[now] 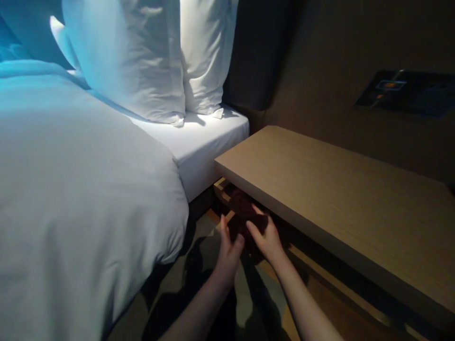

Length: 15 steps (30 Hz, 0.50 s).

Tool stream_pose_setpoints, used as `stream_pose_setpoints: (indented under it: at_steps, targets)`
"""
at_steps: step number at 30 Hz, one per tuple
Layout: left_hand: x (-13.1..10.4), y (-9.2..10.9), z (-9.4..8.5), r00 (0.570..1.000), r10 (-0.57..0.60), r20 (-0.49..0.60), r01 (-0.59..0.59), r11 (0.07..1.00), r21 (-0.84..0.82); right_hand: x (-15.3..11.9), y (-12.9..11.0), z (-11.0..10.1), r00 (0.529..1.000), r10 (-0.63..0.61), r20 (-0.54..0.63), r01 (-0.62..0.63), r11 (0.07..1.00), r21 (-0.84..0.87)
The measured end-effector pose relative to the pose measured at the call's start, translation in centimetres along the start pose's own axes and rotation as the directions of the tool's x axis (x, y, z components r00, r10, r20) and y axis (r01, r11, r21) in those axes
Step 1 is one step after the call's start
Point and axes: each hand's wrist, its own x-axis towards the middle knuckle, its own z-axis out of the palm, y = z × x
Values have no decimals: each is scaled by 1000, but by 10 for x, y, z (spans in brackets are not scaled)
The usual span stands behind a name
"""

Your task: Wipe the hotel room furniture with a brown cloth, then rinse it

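A dark reddish-brown, soft-looking item (243,204) hangs at the slightly open drawer (223,192) under the bedside table's front edge. My right hand (266,237) grips it, with the thumb on the near side and fingers reaching behind. Shadow hides its full shape, so I cannot tell exactly what it is. Just left of it, my left hand (229,251) is raised with thumb and index finger apart. Its other fingers are mostly hidden, and whether it touches the item is unclear.
The wooden bedside table top (320,175) overhangs the drawer on the right. A bed with a white duvet (106,189) and upright pillows (152,61) stands on the left. A dark socket panel (408,92) is on the wall. Shadowed floor (185,293) lies below.
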Motion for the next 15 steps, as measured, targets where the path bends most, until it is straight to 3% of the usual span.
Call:
stream_pose_setpoints:
  at_steps: [1,3,4,6,7,9,10,12,15]
  targets:
    - [4,-9,-9,984,-170,-44,159,968,-193,-9,-9,-4,996,-46,77,50,998,-46]
    - [13,-20,-20,905,-423,44,395,798,-455,-26,-32,-21,943,-125,307,170,978,-124]
    - [17,-21,-24,861,-499,98,474,717,-510,-33,-45,-34,918,-157,363,228,960,-163]
    - [27,-20,-32,807,-582,102,536,648,-541,-37,-65,-64,936,-242,255,318,893,-319]
    - [34,-18,-36,822,-569,35,495,682,-539,-36,-71,-79,945,-295,143,327,838,-436]
    - [53,-16,-43,899,-402,-175,279,833,-478,-26,-72,-106,933,-360,-6,266,698,-665]
    - [66,-17,-44,923,-281,-262,159,901,-404,-20,-68,-115,935,-353,-14,224,623,-749]
    - [96,-23,-41,939,-70,-337,-5,977,-215,-10,-56,-124,957,-288,40,184,494,-850]
    - [139,-41,-26,932,91,-350,-58,993,102,-4,-42,-123,971,-213,111,186,374,-909]
